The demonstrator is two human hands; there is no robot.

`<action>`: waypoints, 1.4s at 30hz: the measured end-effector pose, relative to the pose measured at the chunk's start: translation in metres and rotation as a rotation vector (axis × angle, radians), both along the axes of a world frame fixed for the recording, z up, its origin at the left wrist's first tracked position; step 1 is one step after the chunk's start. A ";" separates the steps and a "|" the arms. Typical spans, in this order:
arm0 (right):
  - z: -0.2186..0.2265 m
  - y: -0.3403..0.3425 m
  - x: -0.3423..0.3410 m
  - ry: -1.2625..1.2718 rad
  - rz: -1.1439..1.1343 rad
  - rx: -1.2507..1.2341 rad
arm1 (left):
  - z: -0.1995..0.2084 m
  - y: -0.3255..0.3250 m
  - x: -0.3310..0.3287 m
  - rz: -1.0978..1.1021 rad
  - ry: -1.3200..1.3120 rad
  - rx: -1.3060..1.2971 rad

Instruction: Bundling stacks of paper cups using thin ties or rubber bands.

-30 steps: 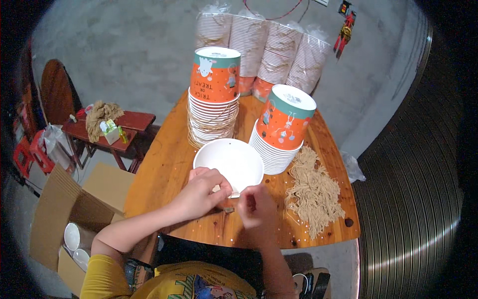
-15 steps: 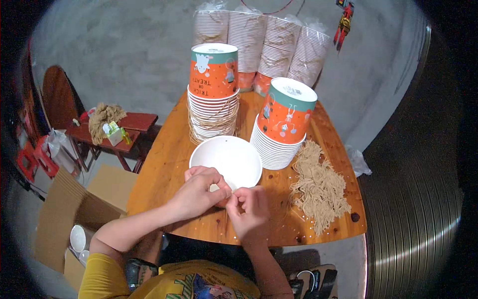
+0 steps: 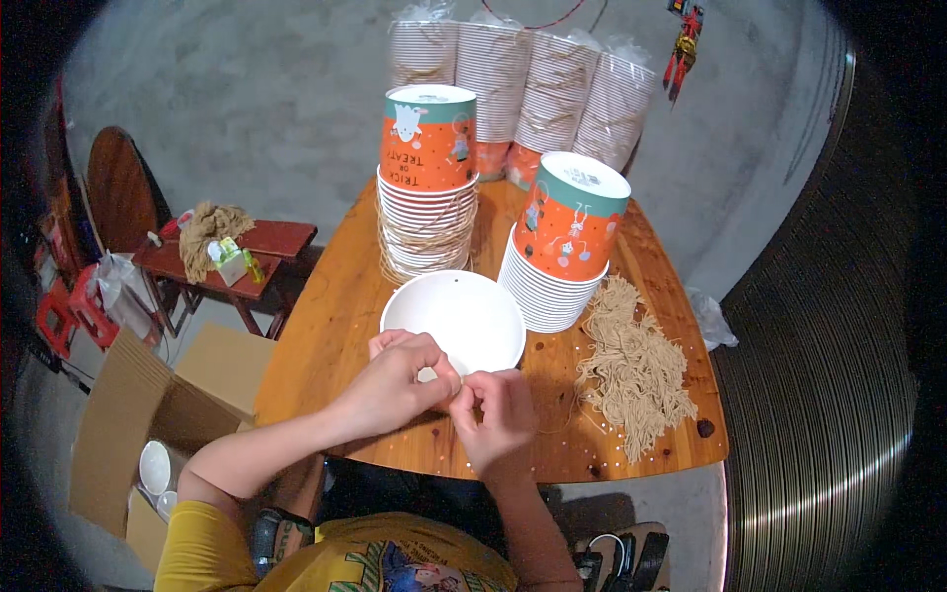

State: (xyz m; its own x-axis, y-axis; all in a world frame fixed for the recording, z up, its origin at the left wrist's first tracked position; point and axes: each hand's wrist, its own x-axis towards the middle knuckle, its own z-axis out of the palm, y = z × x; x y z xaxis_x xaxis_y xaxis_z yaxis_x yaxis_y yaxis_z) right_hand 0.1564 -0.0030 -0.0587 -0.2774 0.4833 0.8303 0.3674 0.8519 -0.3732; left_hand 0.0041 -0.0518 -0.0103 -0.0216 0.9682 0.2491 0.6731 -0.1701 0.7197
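Observation:
A white paper bucket point(image 3: 464, 311) lies tilted on the table with its round mouth towards me and a small dark hole near the far rim. My left hand point(image 3: 404, 375) reaches over its near rim, thumb and forefinger pinched. Close against it, my right hand point(image 3: 498, 414) is pinched too, and the fingertips of both meet at the rim. Between them shows a tiny tan bit that looks like string; most of it is hidden by the fingers. To the right, a tangled heap of tan strings point(image 3: 641, 380) lies on the wooden table point(image 3: 326, 335).
Behind the bucket stand two stacks of upturned orange-and-green paper buckets, the left stack point(image 3: 429, 138) with string handles, the right stack point(image 3: 567, 222) without visible ones. Wrapped bucket stacks point(image 3: 557, 94) line the wall. An open carton point(image 3: 113, 424) sits lower left, near a red bench point(image 3: 276, 239).
The view has shifted slightly. Both hands keep the same pinch at the bucket's near rim, with hardly any visible movement.

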 end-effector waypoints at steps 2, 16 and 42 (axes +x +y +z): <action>-0.003 0.002 0.001 -0.022 0.012 0.029 | -0.004 -0.001 -0.001 -0.042 0.058 0.126; 0.009 -0.003 0.012 0.074 0.234 -0.485 | 0.000 -0.008 0.005 -0.032 0.335 0.429; 0.014 -0.004 -0.006 -0.012 0.169 -0.151 | -0.010 0.002 -0.013 -0.089 0.064 0.291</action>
State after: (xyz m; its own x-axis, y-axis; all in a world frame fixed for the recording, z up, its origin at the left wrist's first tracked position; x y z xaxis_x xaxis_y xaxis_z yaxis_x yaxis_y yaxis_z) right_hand 0.1502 -0.0066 -0.0447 -0.3744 0.5479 0.7481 0.2293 0.8364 -0.4979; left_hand -0.0087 -0.0502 -0.0201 0.0851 0.8536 0.5139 0.6890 -0.4230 0.5886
